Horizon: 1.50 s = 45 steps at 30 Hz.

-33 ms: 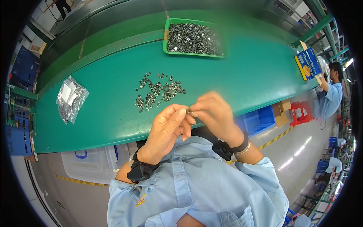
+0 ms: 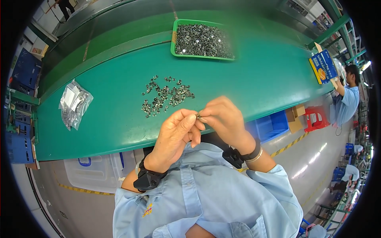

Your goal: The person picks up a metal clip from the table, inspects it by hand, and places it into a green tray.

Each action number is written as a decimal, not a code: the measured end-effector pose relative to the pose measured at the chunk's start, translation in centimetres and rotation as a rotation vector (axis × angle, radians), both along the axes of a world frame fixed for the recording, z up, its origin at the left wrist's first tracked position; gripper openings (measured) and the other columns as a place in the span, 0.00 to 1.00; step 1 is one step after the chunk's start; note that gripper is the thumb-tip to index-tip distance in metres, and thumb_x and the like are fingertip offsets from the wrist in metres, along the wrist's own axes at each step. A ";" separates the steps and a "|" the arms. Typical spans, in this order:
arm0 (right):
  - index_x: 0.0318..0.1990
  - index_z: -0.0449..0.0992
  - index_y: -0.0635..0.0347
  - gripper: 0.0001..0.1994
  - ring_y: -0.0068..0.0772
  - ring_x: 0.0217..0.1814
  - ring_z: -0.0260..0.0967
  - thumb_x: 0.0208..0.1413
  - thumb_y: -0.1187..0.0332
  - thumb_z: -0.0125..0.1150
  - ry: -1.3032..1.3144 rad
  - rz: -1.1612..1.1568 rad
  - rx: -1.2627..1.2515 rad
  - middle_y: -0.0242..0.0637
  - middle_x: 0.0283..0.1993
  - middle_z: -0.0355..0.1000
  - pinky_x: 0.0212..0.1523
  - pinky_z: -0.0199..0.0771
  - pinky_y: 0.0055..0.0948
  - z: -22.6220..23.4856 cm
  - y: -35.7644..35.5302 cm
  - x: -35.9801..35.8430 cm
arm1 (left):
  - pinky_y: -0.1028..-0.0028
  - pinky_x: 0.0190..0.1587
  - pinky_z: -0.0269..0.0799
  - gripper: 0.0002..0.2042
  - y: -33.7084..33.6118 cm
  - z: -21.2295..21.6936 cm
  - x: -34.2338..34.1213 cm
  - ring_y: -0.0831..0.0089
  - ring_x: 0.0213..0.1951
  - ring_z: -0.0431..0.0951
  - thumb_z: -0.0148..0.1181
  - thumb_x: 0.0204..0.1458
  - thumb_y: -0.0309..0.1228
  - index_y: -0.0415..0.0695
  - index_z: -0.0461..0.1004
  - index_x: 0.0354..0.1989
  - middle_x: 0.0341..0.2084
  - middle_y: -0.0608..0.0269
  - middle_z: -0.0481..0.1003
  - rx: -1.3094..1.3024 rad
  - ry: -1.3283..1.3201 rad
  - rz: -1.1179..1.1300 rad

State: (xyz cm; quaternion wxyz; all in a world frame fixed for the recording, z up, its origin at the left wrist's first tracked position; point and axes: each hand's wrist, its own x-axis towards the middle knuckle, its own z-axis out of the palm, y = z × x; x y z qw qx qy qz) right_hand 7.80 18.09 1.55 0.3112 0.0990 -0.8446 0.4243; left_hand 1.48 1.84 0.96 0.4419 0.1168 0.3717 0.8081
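Note:
At the near edge of the green table, my left hand [image 2: 178, 129] and my right hand [image 2: 223, 119] meet fingertip to fingertip. Between them is a small shiny metal part [image 2: 198, 117], pinched by the thumb and fingers of both hands. Its exact shape is mostly hidden by the fingertips. Just beyond my hands lies a loose scatter of small bent metal pieces [image 2: 180, 93] on the tabletop. Farther back stands a green tray [image 2: 173, 45] filled with many similar small metal pieces [image 2: 202, 39].
To the left lies a clear plastic bag [image 2: 75, 103] of metal parts with a white label. A blue and yellow box [image 2: 323, 67] stands at the far right beside a co-worker [image 2: 347, 97]. Below the table edge are a blue bin [image 2: 272, 126], a red stool [image 2: 316, 119] and a clear lidded box [image 2: 93, 172].

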 end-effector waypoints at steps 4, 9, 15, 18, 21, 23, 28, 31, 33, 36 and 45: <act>0.34 0.75 0.58 0.10 0.34 0.34 0.68 0.42 0.78 0.66 0.007 -0.012 0.010 0.34 0.33 0.70 0.33 0.69 0.29 -0.3 -0.3 0.2 | 0.79 0.22 0.65 0.09 -0.1 -0.1 -0.1 0.77 0.22 0.72 0.51 0.59 0.33 0.39 0.68 0.38 0.30 0.59 0.74 0.006 -0.011 -0.019; 0.35 0.75 0.58 0.10 0.34 0.34 0.68 0.42 0.78 0.65 0.007 -0.007 0.005 0.34 0.33 0.70 0.32 0.69 0.29 -0.5 -0.5 0.4 | 0.79 0.22 0.65 0.07 -0.2 -0.5 -0.2 0.76 0.22 0.73 0.53 0.58 0.32 0.40 0.67 0.36 0.27 0.61 0.74 0.017 -0.052 -0.043; 0.35 0.75 0.58 0.11 0.34 0.34 0.68 0.42 0.78 0.66 0.012 0.018 -0.074 0.34 0.33 0.70 0.33 0.69 0.29 -0.8 -1.0 0.6 | 0.79 0.22 0.65 0.07 0.0 -1.3 -0.1 0.76 0.21 0.72 0.54 0.57 0.32 0.42 0.67 0.34 0.24 0.62 0.74 0.162 -0.136 -0.084; 0.36 0.75 0.58 0.11 0.34 0.34 0.69 0.43 0.78 0.66 -0.020 0.028 -0.147 0.34 0.33 0.71 0.33 0.69 0.29 -0.9 -1.2 0.9 | 0.78 0.22 0.65 0.07 0.1 -1.6 0.1 0.75 0.21 0.72 0.54 0.57 0.32 0.43 0.67 0.34 0.24 0.62 0.74 0.182 -0.152 -0.087; 0.35 0.75 0.58 0.10 0.34 0.34 0.69 0.43 0.78 0.65 -0.011 0.021 -0.045 0.34 0.33 0.71 0.32 0.69 0.28 -0.9 -0.8 0.9 | 0.77 0.22 0.65 0.07 0.0 -1.6 0.0 0.75 0.21 0.72 0.54 0.57 0.32 0.43 0.67 0.35 0.23 0.62 0.74 0.132 -0.104 -0.080; 0.35 0.74 0.58 0.10 0.34 0.34 0.69 0.43 0.78 0.65 -0.007 0.018 0.006 0.34 0.33 0.71 0.32 0.69 0.28 -0.8 -0.5 0.7 | 0.76 0.22 0.66 0.07 -0.1 -1.3 -0.2 0.74 0.21 0.72 0.53 0.57 0.33 0.43 0.66 0.35 0.24 0.61 0.74 0.012 0.013 -0.062; 0.34 0.74 0.60 0.09 0.34 0.32 0.70 0.43 0.78 0.64 0.038 0.042 0.036 0.35 0.31 0.72 0.31 0.70 0.28 -0.4 -0.4 0.4 | 0.77 0.23 0.66 0.07 -0.2 -0.2 0.2 0.74 0.21 0.72 0.51 0.58 0.33 0.42 0.66 0.36 0.25 0.60 0.74 0.046 -0.012 -0.024; 0.35 0.73 0.59 0.10 0.34 0.33 0.69 0.44 0.78 0.65 0.030 0.045 -0.062 0.35 0.32 0.72 0.32 0.69 0.28 -0.5 -0.7 0.5 | 0.74 0.21 0.63 0.08 -0.2 -0.4 0.3 0.73 0.19 0.70 0.50 0.59 0.35 0.44 0.65 0.36 0.25 0.62 0.72 0.113 -0.104 -0.058; 0.34 0.73 0.59 0.09 0.34 0.33 0.70 0.44 0.78 0.65 0.007 0.068 -0.098 0.35 0.32 0.72 0.32 0.69 0.28 -0.5 -0.9 0.7 | 0.74 0.22 0.64 0.07 -0.3 -0.8 0.2 0.73 0.20 0.70 0.50 0.59 0.34 0.44 0.65 0.36 0.25 0.61 0.73 0.159 -0.150 -0.081; 0.34 0.73 0.60 0.09 0.34 0.33 0.70 0.44 0.78 0.65 -0.006 0.090 -0.109 0.36 0.32 0.72 0.31 0.69 0.28 -0.5 -0.9 0.7 | 0.75 0.24 0.66 0.07 -0.3 -1.4 0.2 0.73 0.22 0.71 0.50 0.59 0.33 0.43 0.66 0.35 0.25 0.58 0.74 0.252 -0.243 -0.128; 0.32 0.74 0.61 0.07 0.35 0.30 0.71 0.44 0.78 0.64 0.020 0.138 -0.056 0.37 0.30 0.73 0.28 0.70 0.29 -0.1 -1.1 0.1 | 0.74 0.21 0.64 0.07 -0.7 -1.1 -0.2 0.73 0.19 0.70 0.53 0.58 0.34 0.44 0.65 0.34 0.22 0.63 0.70 0.186 -0.128 -0.113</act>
